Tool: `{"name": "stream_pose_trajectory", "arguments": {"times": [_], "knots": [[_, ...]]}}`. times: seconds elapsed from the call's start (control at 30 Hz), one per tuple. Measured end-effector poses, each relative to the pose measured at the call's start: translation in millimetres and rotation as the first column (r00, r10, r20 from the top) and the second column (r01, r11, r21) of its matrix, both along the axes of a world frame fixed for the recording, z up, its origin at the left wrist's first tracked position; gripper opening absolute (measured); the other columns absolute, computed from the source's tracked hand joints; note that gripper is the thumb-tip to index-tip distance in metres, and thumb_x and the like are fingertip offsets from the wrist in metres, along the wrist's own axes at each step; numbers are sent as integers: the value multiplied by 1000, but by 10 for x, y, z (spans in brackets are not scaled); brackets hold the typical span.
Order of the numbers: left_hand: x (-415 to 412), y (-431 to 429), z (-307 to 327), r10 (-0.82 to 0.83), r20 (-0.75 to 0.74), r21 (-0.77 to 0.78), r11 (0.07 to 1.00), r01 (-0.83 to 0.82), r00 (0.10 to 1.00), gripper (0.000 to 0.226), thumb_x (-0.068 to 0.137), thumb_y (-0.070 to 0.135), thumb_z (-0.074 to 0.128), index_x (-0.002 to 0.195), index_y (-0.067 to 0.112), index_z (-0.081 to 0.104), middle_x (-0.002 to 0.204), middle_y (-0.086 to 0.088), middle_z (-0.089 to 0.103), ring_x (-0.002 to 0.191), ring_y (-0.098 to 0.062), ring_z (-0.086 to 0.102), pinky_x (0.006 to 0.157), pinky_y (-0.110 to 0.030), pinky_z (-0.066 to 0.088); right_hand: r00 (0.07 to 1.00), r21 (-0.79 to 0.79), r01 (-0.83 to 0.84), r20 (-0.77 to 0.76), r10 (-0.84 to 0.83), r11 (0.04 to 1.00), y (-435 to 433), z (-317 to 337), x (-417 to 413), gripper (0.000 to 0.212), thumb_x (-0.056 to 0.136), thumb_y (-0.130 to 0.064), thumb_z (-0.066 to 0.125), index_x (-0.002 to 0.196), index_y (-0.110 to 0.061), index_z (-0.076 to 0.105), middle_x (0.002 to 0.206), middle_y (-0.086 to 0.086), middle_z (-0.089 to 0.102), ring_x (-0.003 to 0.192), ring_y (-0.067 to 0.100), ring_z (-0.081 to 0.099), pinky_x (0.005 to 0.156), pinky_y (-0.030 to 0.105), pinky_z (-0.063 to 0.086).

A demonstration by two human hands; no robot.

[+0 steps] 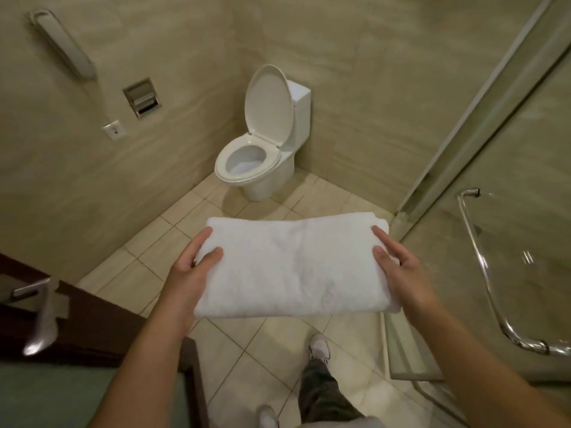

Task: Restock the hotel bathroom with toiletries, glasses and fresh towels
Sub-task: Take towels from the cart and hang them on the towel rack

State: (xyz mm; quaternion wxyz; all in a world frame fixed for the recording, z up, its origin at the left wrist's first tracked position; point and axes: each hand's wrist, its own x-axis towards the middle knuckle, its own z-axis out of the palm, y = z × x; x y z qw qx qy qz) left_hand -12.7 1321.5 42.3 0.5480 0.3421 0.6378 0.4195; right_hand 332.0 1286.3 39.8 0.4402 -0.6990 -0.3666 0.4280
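Small bathroom with beige stone-look walls (355, 88) and a floor (234, 350) of pale square tiles with darker joints. In the far corner, a white toilet (256, 174), with its lid (267, 100) raised against the cistern and the seat down.

On the left wall, a recessed metal paper holder (141, 97), with a small switch plate (115, 130) below it. Higher up on that wall, a long pale fitting (63, 44), too blurred to name. On the right, a glass shower door (519, 168) with a curved chrome handle (485, 273). At lower left, a dark wooden door (92, 319) with a shiny lever (40, 310), blurred.

Held in the air before the body, above the floor and on the near side of the toilet: a folded white towel (293, 267), lying about flat. Gripped at its left end by the left hand (191, 267), thumb on top and one finger along the edge. Gripped at its right end by the right hand (398, 267) in the same manner. Both hands well apart, with the full width of the towel between them. Behind the towel, a patch of floor tiles covered from view.

Below the towel, a white shoe (319, 347) and a dark trouser leg (321, 393). At the bottom edge, a second shoe (267, 417), cut off. Under the towel, the remaining fingers hidden. Inside the paper holder, contents hard to make out. Behind the shower glass, only dim reflections.
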Motion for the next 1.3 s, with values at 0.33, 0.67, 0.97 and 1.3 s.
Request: {"name": "stream_pose_trajectory", "arguments": {"times": [0.33,0.67,0.97,1.3], "knots": [[1009,1612,180,-48,-70,81,995,54,996,39,99,33,68,126,61,63,136,18,59,119,-15,62,98,-43,55,997,59,64,-56,-61,996,1398,-15,977,35,104,-34,60,128,-59,65,148,-13,55,132,15,56,115,48,46],[1833,2995,925,-64,-78,298,951,84,995,41,94,38,74,126,61,63,140,16,58,124,-18,61,105,-47,53,996,243,79,-53,-68,967,2773,882,1750,34,102,-36,63,130,-55,65,140,-16,56,124,9,56,91,22,46],[2256,4436,2034,-93,-60,590,800,111,994,47,94,30,75,134,51,62,135,16,63,122,-12,63,102,-38,54,990,535,99,30,-137,839,3904,2033,2098,44,96,-36,71,136,-51,61,106,-46,49,95,-26,49,78,2,40],[2709,6314,3402,-231,-77,829,526,191,970,56,88,37,80,138,51,59,142,14,62,135,-15,57,114,-48,47,924,810,85,153,-350,580,5221,3394,2364,48,95,-32,73,140,-44,61,135,-24,57,131,-2,50,113,23,38]]}}
